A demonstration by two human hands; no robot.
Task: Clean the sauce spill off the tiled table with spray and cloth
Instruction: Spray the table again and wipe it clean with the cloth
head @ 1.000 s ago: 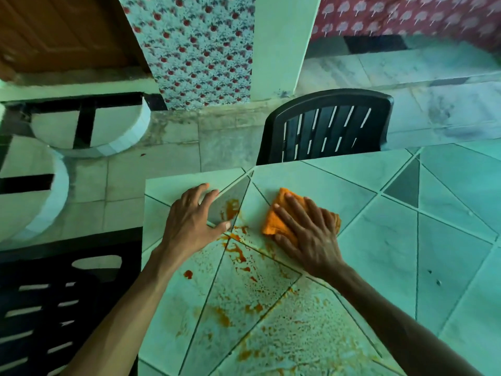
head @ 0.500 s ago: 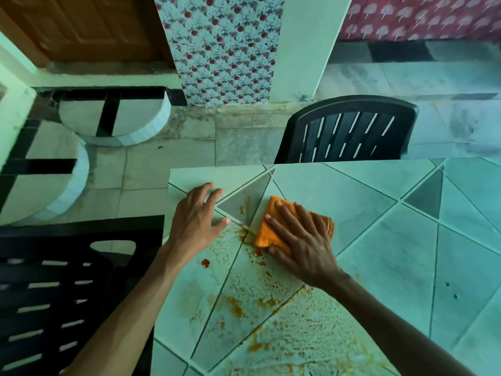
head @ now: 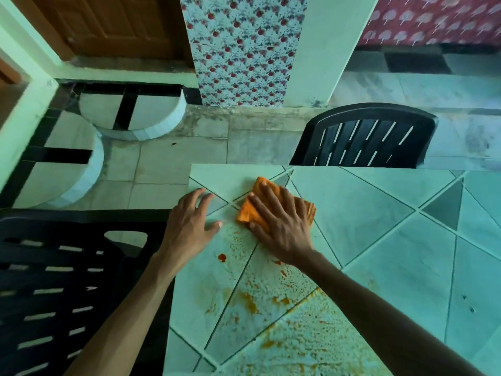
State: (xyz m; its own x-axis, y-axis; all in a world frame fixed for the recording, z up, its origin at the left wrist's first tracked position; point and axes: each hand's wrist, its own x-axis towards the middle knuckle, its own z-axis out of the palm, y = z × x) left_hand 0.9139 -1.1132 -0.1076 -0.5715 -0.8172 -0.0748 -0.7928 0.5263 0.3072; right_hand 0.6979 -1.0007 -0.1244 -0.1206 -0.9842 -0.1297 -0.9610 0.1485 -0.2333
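Wiping step: right hand (head: pixel 282 229) fingers spread, pressing cloth (head: pixel 248 213) flat; left hand (head: pixel 187 226) splayed on bench (head: pixel 379 213). Next: sweep back over sauce (head: pixel 249 299).

The cloth (head: pixel 260 202) under my fingers (head: pixel 271 204) is bright orange. The counter (head: pixel 366 213) is pale green marbled tile cut in triangles by dark grout, with one grey triangle (head: pixel 447 210). Orange-brown sauce smears (head: pixel 252 302) speckle it, plus one red drop (head: pixel 222 257). The chair (head: pixel 366 137) is black and slatted; the curtain (head: pixel 244 50) is white with red flowers
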